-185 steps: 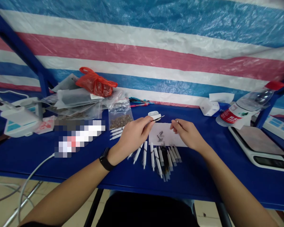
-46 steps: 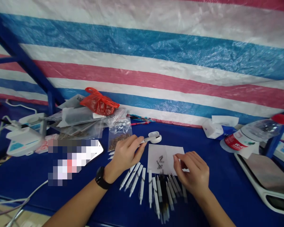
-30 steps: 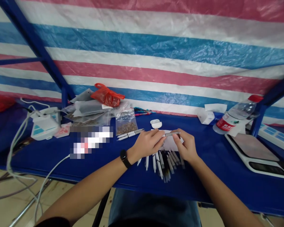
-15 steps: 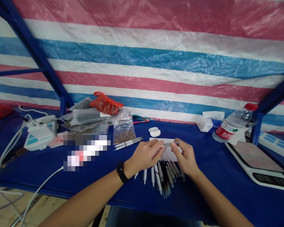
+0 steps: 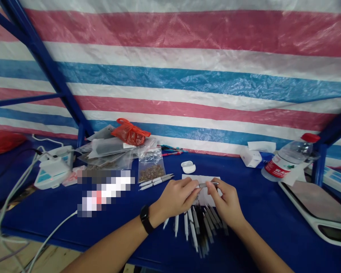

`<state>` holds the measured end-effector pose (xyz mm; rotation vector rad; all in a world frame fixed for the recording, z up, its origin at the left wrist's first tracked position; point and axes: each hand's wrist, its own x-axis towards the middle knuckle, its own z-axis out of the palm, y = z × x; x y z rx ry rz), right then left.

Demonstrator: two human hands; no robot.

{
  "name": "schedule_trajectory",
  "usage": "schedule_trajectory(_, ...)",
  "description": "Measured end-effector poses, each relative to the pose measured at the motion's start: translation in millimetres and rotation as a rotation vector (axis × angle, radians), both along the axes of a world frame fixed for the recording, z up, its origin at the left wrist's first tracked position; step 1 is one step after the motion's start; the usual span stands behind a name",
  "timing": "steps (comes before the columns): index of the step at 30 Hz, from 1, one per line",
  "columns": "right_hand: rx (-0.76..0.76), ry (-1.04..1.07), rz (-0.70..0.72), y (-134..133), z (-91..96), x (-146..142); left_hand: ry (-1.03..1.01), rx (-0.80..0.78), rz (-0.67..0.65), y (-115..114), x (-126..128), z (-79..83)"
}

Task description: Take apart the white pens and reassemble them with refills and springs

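Blue tabletop (image 5: 258,227), striped tarp (image 5: 187,83); left hand (image 5: 176,197) and right hand (image 5: 226,201) pinch a metal tube (image 5: 208,184).

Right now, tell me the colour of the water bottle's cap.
Red: the water bottle's cap shows best in the head view.

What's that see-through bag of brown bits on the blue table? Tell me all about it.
It is a clear plastic bag holding brown granules, too small to identify, settled in its lower half. It lies on the blue table, its top edge among other plastic packets, with white pen-like sticks just below it.
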<state>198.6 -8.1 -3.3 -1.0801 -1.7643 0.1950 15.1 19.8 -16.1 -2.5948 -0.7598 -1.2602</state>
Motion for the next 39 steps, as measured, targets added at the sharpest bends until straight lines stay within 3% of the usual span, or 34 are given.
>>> schedule_trajectory(18, -0.007, 0.0, 0.025, -5, 6.4, 5, -0.003, -0.105, -0.017, -2, 0, -0.8)
schedule_trajectory(33, -0.145, 0.037, 0.033, -6, 7.8, 4, -0.019, -0.17, -0.057, -2, -2, -2.0)
schedule_trajectory(36, -0.216, 0.089, 0.076, -5, 8.7, 3, -0.031, -0.302, -0.075, -5, 0, -1.4)
schedule_trajectory(39, -0.263, 0.119, 0.121, -5, 9.7, 4, -0.09, -0.588, -0.156, -10, 2, 1.9)
